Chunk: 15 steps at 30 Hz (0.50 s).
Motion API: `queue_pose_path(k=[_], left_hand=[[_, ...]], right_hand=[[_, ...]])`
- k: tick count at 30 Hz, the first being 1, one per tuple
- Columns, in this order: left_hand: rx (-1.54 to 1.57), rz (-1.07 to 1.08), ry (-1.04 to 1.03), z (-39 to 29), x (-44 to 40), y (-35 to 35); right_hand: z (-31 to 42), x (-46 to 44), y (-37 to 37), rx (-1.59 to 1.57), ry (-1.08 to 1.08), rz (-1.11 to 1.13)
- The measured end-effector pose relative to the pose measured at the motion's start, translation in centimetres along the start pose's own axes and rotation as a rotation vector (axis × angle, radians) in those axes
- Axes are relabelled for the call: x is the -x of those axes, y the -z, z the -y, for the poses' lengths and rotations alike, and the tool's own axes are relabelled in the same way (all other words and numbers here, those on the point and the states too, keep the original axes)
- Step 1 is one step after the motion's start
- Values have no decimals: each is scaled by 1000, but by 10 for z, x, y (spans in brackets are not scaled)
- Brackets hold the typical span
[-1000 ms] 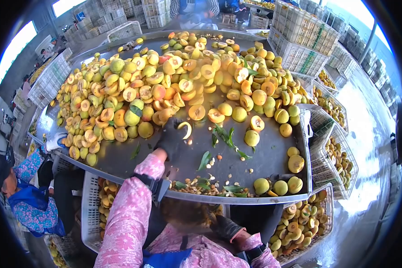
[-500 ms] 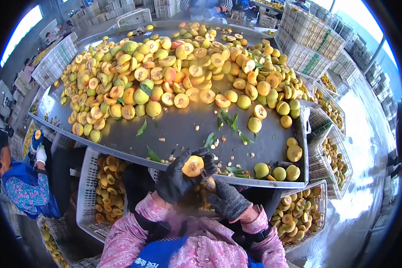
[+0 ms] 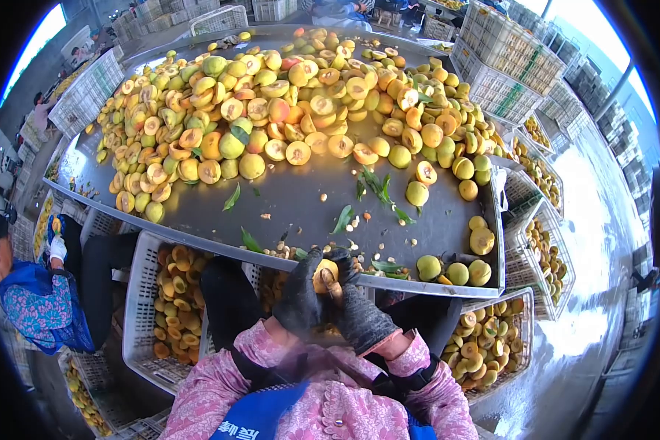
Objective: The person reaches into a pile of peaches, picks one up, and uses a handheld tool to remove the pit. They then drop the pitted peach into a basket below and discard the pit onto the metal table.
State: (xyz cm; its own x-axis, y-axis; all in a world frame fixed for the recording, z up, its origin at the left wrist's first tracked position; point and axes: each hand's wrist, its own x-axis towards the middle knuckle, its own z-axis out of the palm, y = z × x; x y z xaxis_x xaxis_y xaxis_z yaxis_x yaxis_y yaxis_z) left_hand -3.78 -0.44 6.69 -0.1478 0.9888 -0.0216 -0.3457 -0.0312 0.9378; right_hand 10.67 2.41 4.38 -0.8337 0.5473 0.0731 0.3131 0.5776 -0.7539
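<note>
Head view: grasping round yellow-orange fruit (image 3: 325, 274) in black-gloved left hand (image 3: 298, 293), small brown tool (image 3: 335, 290) in grey-gloved right hand (image 3: 364, 314), at near edge of metal bench (image 3: 286, 209).

Left hand (image 3: 298, 299): gloved in black, holding a cut fruit (image 3: 324, 274) at the table's near edge.
Right hand (image 3: 363, 315): gloved in dark knit, gripping a tan-handled tool (image 3: 335, 291) at the cut fruit.
Metal table (image 3: 293, 199): heaped with whole and halved fruit (image 3: 279, 111), strewn nearer with leaves (image 3: 344, 218).
Left crate (image 3: 137, 315): filled with fruit halves, standing beside the knee.
Co-worker (image 3: 44, 302): seated at left, white-gloved.
</note>
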Motion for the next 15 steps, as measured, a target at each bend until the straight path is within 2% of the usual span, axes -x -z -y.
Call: queue_pose_path(k=[1,3,5,7,8,10,11,13,14,15], left_hand=[[-109,2,-21,8,-1,5],[-244,23,-49,16,0,13],[-294,58,-64,20,0,17],[-188,26,-15,26,-1,19],[-135,10,7,26,-2,19],[-395,23,-162,19,-5,14],[-523,26,-249,14,-6,9],[113,-49,-21,10,-8,-2],[431,-83,99,7,-8,-6],[127,0,-22,1,-7,-6]], right_hand=[[2,1,0,-12,-29,39],[20,-6,12,-153,-237,140],[23,-6,15,-170,-276,161],[16,-2,10,-61,-148,104],[13,-1,7,-87,-164,85],[8,-1,-1,-136,-194,43],[5,0,-5,-94,-131,-29],[3,1,-9,-10,-4,-172],[7,-1,-5,-155,-61,-166],[15,-2,2,-300,-121,-160]])
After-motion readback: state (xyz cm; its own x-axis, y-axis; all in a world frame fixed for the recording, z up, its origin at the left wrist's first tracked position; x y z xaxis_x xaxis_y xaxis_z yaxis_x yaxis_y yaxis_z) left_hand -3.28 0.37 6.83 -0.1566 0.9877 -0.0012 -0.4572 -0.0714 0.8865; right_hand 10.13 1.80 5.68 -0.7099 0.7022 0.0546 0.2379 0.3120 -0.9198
